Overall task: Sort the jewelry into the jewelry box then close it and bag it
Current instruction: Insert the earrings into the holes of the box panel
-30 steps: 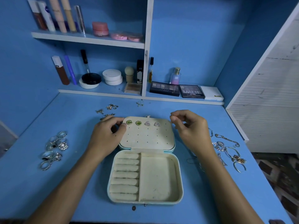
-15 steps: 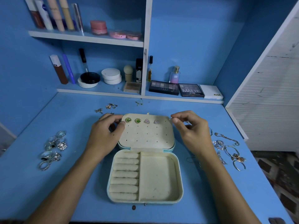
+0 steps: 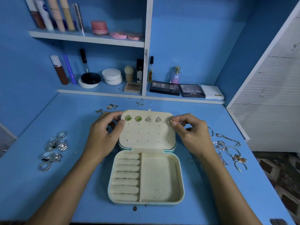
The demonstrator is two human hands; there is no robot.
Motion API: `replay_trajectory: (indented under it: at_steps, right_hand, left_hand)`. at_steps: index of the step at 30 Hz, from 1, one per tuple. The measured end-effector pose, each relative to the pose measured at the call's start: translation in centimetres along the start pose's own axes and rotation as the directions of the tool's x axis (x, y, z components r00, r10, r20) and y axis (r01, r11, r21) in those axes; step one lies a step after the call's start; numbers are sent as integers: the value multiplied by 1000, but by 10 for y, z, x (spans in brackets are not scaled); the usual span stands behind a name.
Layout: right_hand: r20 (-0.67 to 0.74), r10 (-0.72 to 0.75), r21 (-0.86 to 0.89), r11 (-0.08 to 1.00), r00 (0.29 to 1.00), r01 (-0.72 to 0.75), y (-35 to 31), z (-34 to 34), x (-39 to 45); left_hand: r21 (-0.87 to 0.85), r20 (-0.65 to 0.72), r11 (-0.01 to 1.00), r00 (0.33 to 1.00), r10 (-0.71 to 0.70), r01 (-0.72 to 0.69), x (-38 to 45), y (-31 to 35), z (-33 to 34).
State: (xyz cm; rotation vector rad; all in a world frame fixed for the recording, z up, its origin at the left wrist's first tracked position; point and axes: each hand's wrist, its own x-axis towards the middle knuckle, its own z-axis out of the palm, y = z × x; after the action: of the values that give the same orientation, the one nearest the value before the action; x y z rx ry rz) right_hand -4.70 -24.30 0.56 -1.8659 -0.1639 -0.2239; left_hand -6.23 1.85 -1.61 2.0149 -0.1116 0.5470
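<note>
An open cream jewelry box (image 3: 159,179) lies on the blue desk, its lid (image 3: 146,135) laid back flat. Two green stud earrings (image 3: 128,118) and two triangular studs (image 3: 148,119) sit in the lid's top row. My left hand (image 3: 103,135) grips the lid's left edge, thumb on the pad. My right hand (image 3: 190,132) pinches a small stud earring (image 3: 168,122) at the lid's upper right corner, in line with that row. Silver rings (image 3: 53,150) lie in a heap to the left. Bracelets and chains (image 3: 228,150) lie to the right.
A few loose earrings (image 3: 111,107) lie behind the box near the shelf. Cosmetics, eyeshadow palettes (image 3: 164,88) and a perfume bottle (image 3: 175,75) fill the shelves at the back. A white panel (image 3: 267,95) stands at the right. A small dark bead (image 3: 134,208) lies in front of the box.
My right hand has moved left to the lid's upper right corner with the small stud. My left hand has stayed on the lid's left edge.
</note>
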Motion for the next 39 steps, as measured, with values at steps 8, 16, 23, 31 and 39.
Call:
replay_trajectory:
  at_steps: [8, 16, 23, 31, 39]
  right_hand:
    - [0, 18, 25, 1000, 1000, -18, 2, 2, 2]
    - [-19, 5, 28, 1000, 1000, -5, 2, 4, 2]
    - [-29, 3, 22, 1000, 1000, -3, 1, 5, 3]
    - [-70, -2, 2, 1000, 998, 2, 4, 8, 7]
    - [-11, 106, 82, 991, 994, -105, 4, 11, 11]
  left_hand:
    - [-10, 0, 1000, 1000, 28, -28, 1, -2, -1]
    - [-3, -6, 999, 999, 45, -45, 2, -4, -1]
    - [-4, -8, 1000, 999, 31, -31, 2, -6, -1]
    - [2, 1, 1000, 1000, 23, -23, 2, -6, -1]
    - [-13, 4, 1000, 1000, 0, 0, 2, -6, 0]
